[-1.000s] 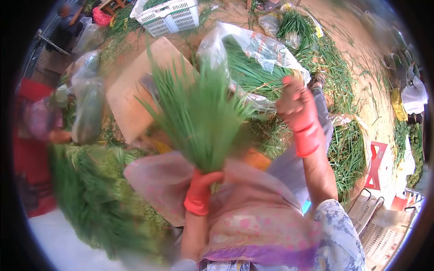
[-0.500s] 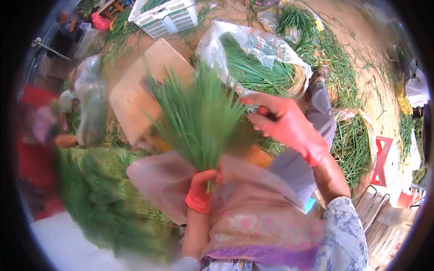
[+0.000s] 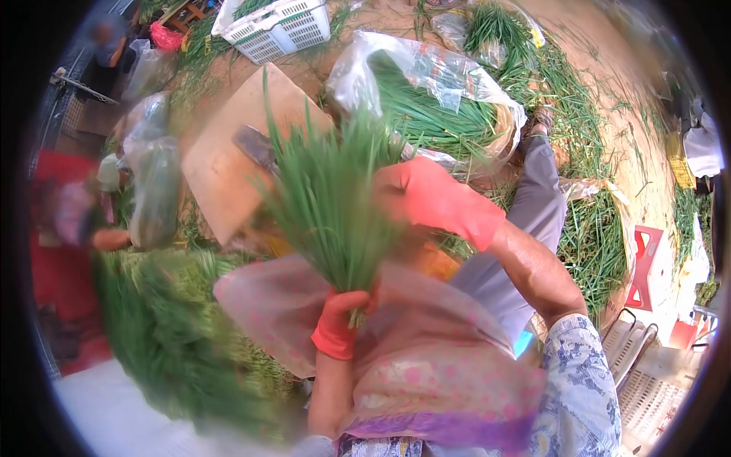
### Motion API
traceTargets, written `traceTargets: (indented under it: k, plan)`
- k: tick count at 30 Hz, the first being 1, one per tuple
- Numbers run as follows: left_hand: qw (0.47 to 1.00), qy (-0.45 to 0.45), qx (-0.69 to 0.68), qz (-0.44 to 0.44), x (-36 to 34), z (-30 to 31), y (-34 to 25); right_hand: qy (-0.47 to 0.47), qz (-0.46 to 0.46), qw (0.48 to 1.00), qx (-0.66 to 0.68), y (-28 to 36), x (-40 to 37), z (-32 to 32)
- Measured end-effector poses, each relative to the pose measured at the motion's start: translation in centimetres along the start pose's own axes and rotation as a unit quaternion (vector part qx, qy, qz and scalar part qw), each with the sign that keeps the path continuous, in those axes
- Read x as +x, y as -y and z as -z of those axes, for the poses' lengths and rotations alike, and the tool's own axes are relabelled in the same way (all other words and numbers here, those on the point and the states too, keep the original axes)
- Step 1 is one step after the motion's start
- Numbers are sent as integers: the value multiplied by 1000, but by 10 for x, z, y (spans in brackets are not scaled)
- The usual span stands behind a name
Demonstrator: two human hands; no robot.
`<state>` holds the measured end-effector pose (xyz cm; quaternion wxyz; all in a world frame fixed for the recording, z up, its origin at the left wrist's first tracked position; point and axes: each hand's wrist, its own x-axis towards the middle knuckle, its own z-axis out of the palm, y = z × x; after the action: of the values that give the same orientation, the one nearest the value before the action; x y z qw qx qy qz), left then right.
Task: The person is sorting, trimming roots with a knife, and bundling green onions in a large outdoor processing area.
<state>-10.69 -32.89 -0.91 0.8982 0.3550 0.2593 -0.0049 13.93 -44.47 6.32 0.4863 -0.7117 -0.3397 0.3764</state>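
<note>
A bunch of green chives (image 3: 327,206) stands upright over my lap, its leaves fanned out and blurred at the top. My left hand (image 3: 339,324), in an orange-red rubber glove, is closed round the stem ends at the bottom. At the right side of the leaves is my right hand (image 3: 449,199), in a matching glove. Its fingers are smeared by motion and partly lost against the leaves, so their grip cannot be made out. Beneath both arms a pinkish dotted plastic apron (image 3: 426,381) covers my lap.
Beyond the bunch lie a tan board (image 3: 221,160) with a dark blade-like object (image 3: 257,148) and an open plastic bag (image 3: 354,84) of chives. A white crate (image 3: 285,34) stands at the back. More greens (image 3: 167,335) are heaped at left, near another person's hand (image 3: 112,238).
My right hand has moved left, from beside the bunch to against its leaves. The left hand keeps hold of the chives in nearly the same place.
</note>
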Motion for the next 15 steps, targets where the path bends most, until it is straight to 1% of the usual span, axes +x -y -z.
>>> traceTargets:
  k: [2,3,5,7,8,9,11,12,14,15]
  plan:
    - [1000,-4,-4,1,1,-1,0,-62,29,998,8,-8,-4,4]
    - [1000,-7,-5,-2,2,-1,1,-116,-41,983,140,-2,-7,11]
    - [1000,-15,-8,-9,2,2,3,-202,-21,958,204,8,-17,48]
    - [1000,-6,14,-3,3,9,5,-268,73,917,287,4,-17,59]
    - [1000,0,26,0,5,11,5,-248,55,935,246,3,-28,60]
    - [999,-6,35,1,6,11,6,-193,10,955,226,22,-36,54]
    - [998,-13,54,6,9,10,9,-146,-26,968,203,36,-38,31]
    - [997,-21,69,8,10,9,9,-118,-20,976,181,36,-36,24]
    - [994,-42,97,13,8,5,9,-98,-19,985,139,31,-21,14]
    - [993,-36,110,11,8,3,8,-87,-17,989,117,26,-14,12]
